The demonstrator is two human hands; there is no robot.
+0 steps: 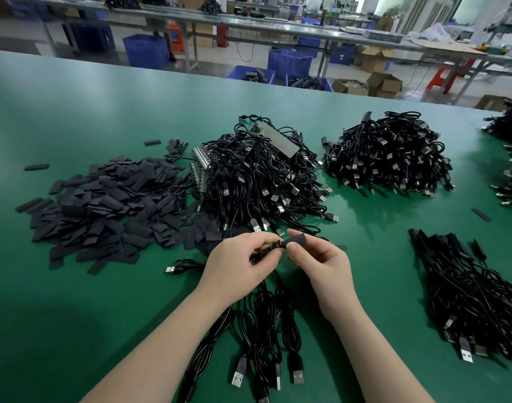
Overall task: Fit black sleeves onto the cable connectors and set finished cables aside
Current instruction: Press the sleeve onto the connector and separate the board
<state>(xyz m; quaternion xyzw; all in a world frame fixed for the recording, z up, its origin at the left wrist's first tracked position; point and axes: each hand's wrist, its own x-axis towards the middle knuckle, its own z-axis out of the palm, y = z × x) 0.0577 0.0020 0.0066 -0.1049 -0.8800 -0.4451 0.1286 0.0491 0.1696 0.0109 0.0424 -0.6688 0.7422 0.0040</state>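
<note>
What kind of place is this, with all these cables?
Most likely a factory assembly floor. A green worktable holds heaps of USB cables and a pile of black sleeves; behind stand long benches and blue crates.

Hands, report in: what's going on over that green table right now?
Left hand pinching connector. Right hand gripping black sleeve, sleeve at connector tip. Nothing blocking; loose sleeves pile left, cable heap behind.

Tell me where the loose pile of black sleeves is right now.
In the head view the pile of black sleeves lies on the green table, left of the big cable heap and beyond the left hand.
</note>
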